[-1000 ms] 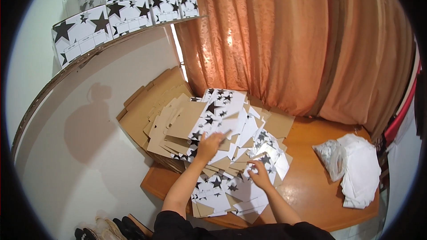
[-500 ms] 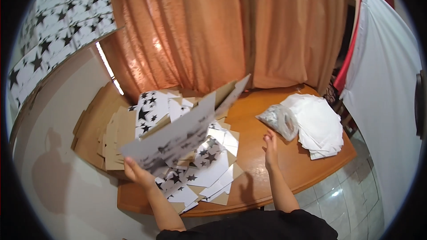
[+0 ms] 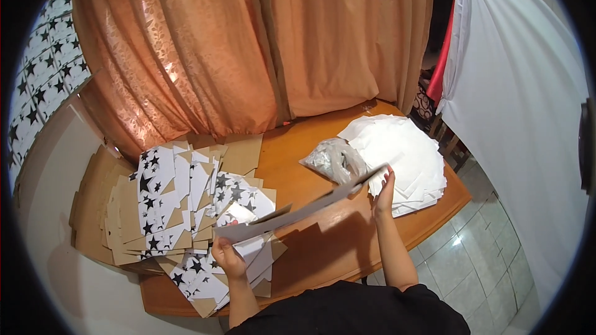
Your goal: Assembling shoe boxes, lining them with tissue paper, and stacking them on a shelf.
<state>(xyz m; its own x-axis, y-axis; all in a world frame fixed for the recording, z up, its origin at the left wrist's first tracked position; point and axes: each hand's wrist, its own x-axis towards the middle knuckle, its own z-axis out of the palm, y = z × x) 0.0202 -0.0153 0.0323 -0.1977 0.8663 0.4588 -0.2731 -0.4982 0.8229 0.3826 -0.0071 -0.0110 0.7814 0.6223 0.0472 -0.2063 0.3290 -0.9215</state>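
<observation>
Left hand: The left hand (image 3: pixel 228 258) grasped the left end of a flat cardboard sheet, white-grey on the visible face and brown along part of the far side (image 3: pixel 310 209); the thumb lay toward the near side.
Right hand: The right hand (image 3: pixel 383 196) stood upright with its fingers touching the right end of the same sheet; whether they were closed on it could not be told.
Cardboard sheet: It was held above the table, aslant, its left end over the pile and near the table's near edge, its right end in front of the white paper. It was seen nearly edge-on.
Table shadow: A dark shadow lay on the brown wooden table (image 3: pixel 292 144) beneath the sheet, toward the near edge.
Cardboard pile: Overlapping flat cardboard blanks, white with black stars on one face and plain brown on the other (image 3: pixel 162 180), covered the table's left end from the far edge to the near edge.
Plastic bag: A translucent grey plastic bag (image 3: pixel 332 159) rested right of the table's middle, touching or just beside the paper.
Paper stack: Loose white paper sheets in a rounded, uneven stack (image 3: pixel 406 155) occupied the table's right end.
Curtain: An orange patterned fabric curtain (image 3: pixel 186 43) hung along the table's far edge.
Boxes: White boxes printed with black stars (image 3: pixel 53 65) stood stacked beyond the table's far left corner.
</observation>
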